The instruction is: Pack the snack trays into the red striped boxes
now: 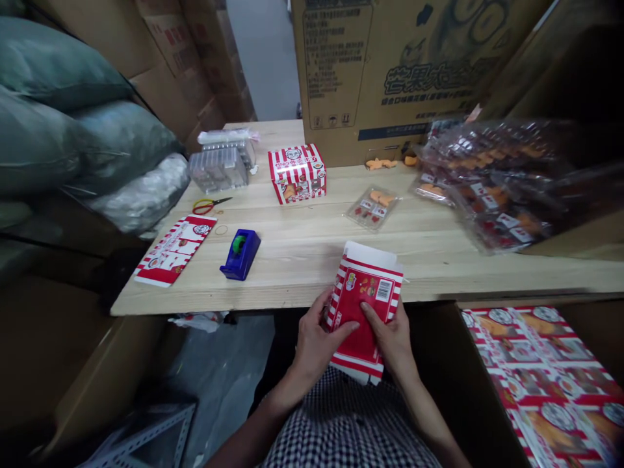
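Between my two hands is a red and white striped carton, its printed back with a barcode facing up and a white flap at the top. My left hand grips its left edge, thumb lying across the front. On the right edge, my right hand holds it the same way. The carton is at the table's front edge, close to my body. Beyond it on the table lies a clear pack with orange and red pieces. Farther back stands a folded-up striped box.
A blue tape dispenser, scissors, a flat striped carton and clear plastic trays are on the left. Clear packs pile up at right. A big cardboard box stands behind; printed cartons fill the lower right.
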Available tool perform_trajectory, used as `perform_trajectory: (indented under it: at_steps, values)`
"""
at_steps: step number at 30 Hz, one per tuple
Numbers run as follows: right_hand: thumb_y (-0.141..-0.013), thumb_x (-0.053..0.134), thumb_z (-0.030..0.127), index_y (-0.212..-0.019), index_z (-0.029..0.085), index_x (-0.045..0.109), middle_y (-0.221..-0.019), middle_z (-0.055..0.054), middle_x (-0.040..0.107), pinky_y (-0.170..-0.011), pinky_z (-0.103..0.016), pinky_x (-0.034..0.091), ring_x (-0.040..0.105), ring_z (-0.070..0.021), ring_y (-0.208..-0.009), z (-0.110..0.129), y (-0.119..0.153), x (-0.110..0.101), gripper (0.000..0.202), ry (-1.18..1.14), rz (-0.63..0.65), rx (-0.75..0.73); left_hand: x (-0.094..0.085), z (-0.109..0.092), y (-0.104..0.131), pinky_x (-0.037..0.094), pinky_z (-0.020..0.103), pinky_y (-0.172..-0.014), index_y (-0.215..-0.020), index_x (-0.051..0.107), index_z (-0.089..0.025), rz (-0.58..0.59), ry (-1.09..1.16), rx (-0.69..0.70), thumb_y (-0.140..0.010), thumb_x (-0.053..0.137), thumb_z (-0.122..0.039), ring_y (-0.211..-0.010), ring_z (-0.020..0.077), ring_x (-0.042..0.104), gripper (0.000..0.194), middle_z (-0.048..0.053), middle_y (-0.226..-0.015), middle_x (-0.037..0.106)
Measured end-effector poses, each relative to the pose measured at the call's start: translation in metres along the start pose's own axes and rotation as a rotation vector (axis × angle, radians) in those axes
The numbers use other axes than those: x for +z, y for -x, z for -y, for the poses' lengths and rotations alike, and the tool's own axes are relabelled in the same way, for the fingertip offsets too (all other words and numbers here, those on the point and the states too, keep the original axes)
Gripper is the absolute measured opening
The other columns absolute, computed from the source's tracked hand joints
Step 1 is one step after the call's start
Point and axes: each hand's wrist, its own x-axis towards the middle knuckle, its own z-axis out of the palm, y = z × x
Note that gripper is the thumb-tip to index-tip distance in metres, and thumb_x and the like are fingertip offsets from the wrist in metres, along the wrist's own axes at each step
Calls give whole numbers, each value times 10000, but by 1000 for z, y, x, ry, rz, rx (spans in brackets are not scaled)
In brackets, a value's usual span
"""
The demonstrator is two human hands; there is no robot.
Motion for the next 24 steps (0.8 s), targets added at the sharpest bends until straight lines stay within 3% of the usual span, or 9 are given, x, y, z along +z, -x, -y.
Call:
perform_trajectory:
  at_steps: [5, 11, 14, 18, 24]
  values:
    - [-683, 874, 361, -1170, 237, 600, -1053, -66, 766, -804, -424, 620, 745, -275, -902, -7, 0, 4, 573, -41, 10, 41, 3, -4, 0, 529, 394, -1004, -1268, 624, -228, -29, 80, -4, -701, 848, -260, -1149, 269, 660, 610, 95, -1276, 685]
    - [-683, 880, 352, -1147, 257, 603, -1030, -47, 775, -795, -426, 626, 751, -275, -898, -6, 6, 13, 549, -144, -2, 116, 4, -1, -1, 587, 371, -858, -1128, 692, -210, -17, 95, -74, -774, 786, -326, -959, 263, 724, 385, 76, -1091, 758]
    - [-719, 851, 414, -1228, 300, 584, -1143, -48, 752, -828, -437, 618, 736, -291, -990, 3, 3, 7, 586, -183, 102, 167, 0, -2, -5, 584, 388, -877, -1128, 685, -202, 28, 187, -110, -809, 755, -353, -996, 272, 720, 359, 81, -1119, 753]
    - [-711, 826, 525, -1172, 303, 644, -1205, -52, 732, -883, -444, 594, 706, -306, -1078, 14, -8, -9, 543, -177, 252, 220, -11, -8, -9, 584, 405, -867, -1166, 659, -183, 176, 311, -187, -824, 747, -360, -942, 262, 732, 396, 88, -1102, 757]
    - [-736, 833, 437, -1227, 292, 616, -1193, -61, 740, -909, -440, 571, 730, -280, -1013, 11, -15, -17, 557, -198, 329, 180, -16, -10, -4, 570, 372, -882, -1261, 621, -210, 240, 370, -169, -890, 678, -362, -974, 240, 723, 404, 92, -1202, 721]
